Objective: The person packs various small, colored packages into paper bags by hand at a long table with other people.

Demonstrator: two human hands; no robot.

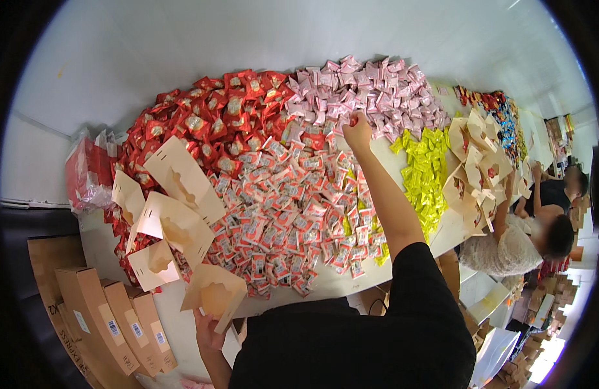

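Observation:
My left hand (212, 331) holds an opened kraft paper box (217, 291) from below, at the table's near edge. My right hand (359, 132) is stretched out with its fingers closed around a small red packet (353, 120), at the border of the pale pink packets (377, 97). Beneath my right forearm lie white-and-red packets (280, 209), heaped across the middle. Red packets (221, 112) form a pile at the back left. Yellow-green packets (423, 170) lie to the right of my forearm. Several more kraft boxes (183, 185) rest on the packets at the left.
Filled kraft boxes (479, 165) stand at the right, with multicoloured packets (506, 126) behind. Two people (508, 243) work farther along the table (338, 287). A plastic-wrapped red bundle (88, 170) lies at the far left; long cardboard boxes (93, 316) stand at the lower left.

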